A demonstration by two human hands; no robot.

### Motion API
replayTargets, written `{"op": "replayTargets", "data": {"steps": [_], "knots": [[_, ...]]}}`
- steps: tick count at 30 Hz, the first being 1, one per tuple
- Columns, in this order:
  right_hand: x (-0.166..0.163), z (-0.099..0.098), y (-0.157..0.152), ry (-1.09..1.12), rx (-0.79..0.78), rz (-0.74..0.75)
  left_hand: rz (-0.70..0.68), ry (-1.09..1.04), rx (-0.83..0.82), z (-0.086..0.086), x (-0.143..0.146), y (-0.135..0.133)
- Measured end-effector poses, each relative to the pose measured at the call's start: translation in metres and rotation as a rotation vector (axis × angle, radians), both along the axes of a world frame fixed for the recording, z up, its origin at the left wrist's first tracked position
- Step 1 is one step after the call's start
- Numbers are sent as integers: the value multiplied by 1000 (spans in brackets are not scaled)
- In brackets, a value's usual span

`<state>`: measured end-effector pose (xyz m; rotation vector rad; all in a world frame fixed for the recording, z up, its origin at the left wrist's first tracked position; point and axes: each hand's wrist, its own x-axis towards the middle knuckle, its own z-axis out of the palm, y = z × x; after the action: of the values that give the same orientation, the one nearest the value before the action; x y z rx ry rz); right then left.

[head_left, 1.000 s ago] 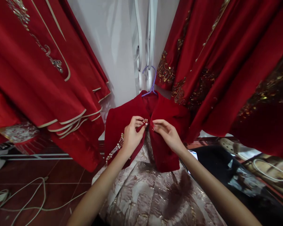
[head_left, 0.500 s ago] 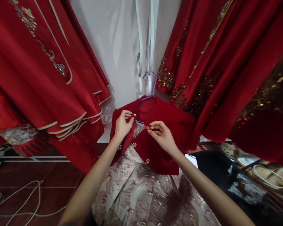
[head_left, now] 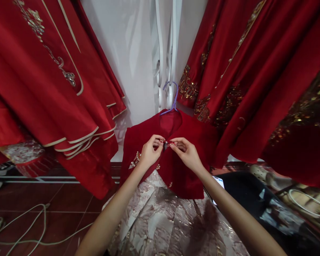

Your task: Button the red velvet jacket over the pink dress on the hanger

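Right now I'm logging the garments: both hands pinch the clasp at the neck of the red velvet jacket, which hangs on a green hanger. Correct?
Not quite: the head view shows the hanger is purple, not green. The rest holds: the left hand and right hand pinch the clasp at the neck of the red velvet jacket.

Red embroidered robes [head_left: 42, 71] hang left & right, white cables [head_left: 29, 227] on floor, phone [head_left: 218, 182] nr black cloth [head_left: 256, 199].

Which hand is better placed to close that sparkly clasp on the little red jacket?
Probably the left hand. Its fingertips pinch the beaded clasp at the red jacket front, while the right hand pinches the opposite edge beside it. It is close, since both hands meet there.
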<state>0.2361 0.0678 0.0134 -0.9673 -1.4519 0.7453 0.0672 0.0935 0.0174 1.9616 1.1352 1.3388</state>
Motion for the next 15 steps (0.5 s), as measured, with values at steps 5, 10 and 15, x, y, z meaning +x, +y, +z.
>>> {"op": "replayTargets", "data": {"steps": [5, 10, 15], "knots": [[1, 0, 2, 60, -3, 59, -155, -149, -76, 3, 0, 2], [1, 0, 4, 72, 17, 57, -208, -68, -75, 10, 2, 0], [4, 2, 5, 36, 35, 45, -216, 138, -37, 15, 3, 0]]}}
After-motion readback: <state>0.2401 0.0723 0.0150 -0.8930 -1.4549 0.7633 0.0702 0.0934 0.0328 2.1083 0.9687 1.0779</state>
